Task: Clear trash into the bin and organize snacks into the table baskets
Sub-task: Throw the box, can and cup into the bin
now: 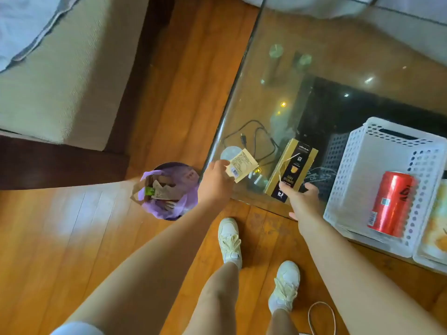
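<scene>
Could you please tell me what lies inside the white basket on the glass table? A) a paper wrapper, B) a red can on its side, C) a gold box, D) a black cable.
B: the red can lies on its side in the white basket, while the gold box is in the right hand, outside it.

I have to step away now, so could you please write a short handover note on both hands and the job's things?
Left hand pinches a wrapper at the glass table's corner, beside the bin.
Right hand grips the coffee box on the table.
Done: some trash is in the bin; a red can lies in the white basket.
Left: probably drop the wrapper in the bin, then place the box.
</scene>
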`<state>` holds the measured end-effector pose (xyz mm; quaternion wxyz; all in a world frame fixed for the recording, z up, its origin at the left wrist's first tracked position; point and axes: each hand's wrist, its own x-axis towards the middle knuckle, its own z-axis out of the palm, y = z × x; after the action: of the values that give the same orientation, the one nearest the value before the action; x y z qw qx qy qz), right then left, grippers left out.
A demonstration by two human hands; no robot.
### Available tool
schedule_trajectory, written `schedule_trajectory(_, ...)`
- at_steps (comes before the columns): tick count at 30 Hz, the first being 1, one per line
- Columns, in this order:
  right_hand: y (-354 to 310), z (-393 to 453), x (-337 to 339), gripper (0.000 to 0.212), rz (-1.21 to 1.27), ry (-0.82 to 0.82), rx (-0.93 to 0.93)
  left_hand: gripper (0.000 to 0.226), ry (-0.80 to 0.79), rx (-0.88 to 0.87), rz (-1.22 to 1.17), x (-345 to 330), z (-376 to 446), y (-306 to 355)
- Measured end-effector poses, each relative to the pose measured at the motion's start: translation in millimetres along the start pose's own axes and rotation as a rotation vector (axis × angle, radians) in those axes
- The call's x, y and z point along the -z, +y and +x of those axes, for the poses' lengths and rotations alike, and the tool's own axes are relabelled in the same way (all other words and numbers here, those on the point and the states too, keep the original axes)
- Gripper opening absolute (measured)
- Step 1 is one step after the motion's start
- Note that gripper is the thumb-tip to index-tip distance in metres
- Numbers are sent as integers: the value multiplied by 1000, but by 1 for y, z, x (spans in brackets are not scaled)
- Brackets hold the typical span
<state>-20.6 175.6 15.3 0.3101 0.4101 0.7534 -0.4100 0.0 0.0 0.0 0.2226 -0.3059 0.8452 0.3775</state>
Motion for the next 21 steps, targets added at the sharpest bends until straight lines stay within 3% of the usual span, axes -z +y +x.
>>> schedule_trajectory(3, -2, 17, -10, 89, -75, 85, 59, 49, 57, -71, 157, -8, 21, -3)
schedule_trajectory(8, 3, 30, -25, 98, -202, 107, 60, 58, 12, -118, 290, -15, 42, -7)
schedule_trajectory(13, 13, 29, -29, 90, -227, 96, 81, 64, 6, -127, 372, -16, 47, -2)
schedule_trajectory(21, 16, 33, -33, 64, -111, 64, 21, 49, 4, -97, 447, -14, 49, -3)
